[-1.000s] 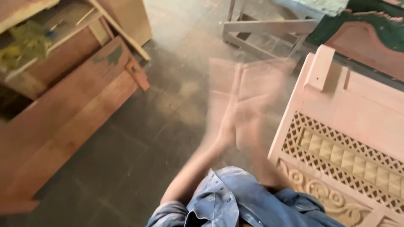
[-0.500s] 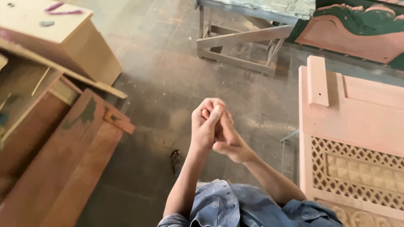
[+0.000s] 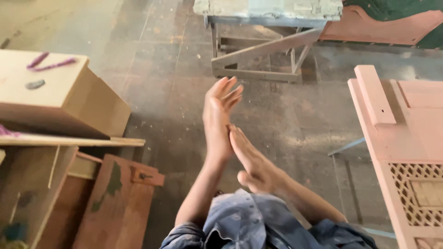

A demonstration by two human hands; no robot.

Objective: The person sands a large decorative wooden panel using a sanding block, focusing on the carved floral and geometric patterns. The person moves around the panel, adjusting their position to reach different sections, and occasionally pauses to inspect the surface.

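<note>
My left hand [image 3: 218, 117] is raised in front of me, flat, fingers straight and pointing up and away. My right hand [image 3: 250, 161] lies flat against its palm and wrist, fingers slanting up to the left. Neither hand holds anything. Both forearms come out of rolled blue denim sleeves [image 3: 240, 226] at the bottom of the view. The dusty stone floor [image 3: 175, 92] lies below the hands.
A pink carved wooden panel [image 3: 406, 152] with lattice work stands at the right. At the left are a light wooden box [image 3: 69, 99] and reddish boards [image 3: 115, 203]. A grey workbench frame [image 3: 263, 50] stands ahead, with another pink panel [image 3: 378, 27] behind it.
The hands were clasped together half a second ago; now they are flat and sliding palm against palm. The view has tilted up and shifted, showing more of the workbench.
</note>
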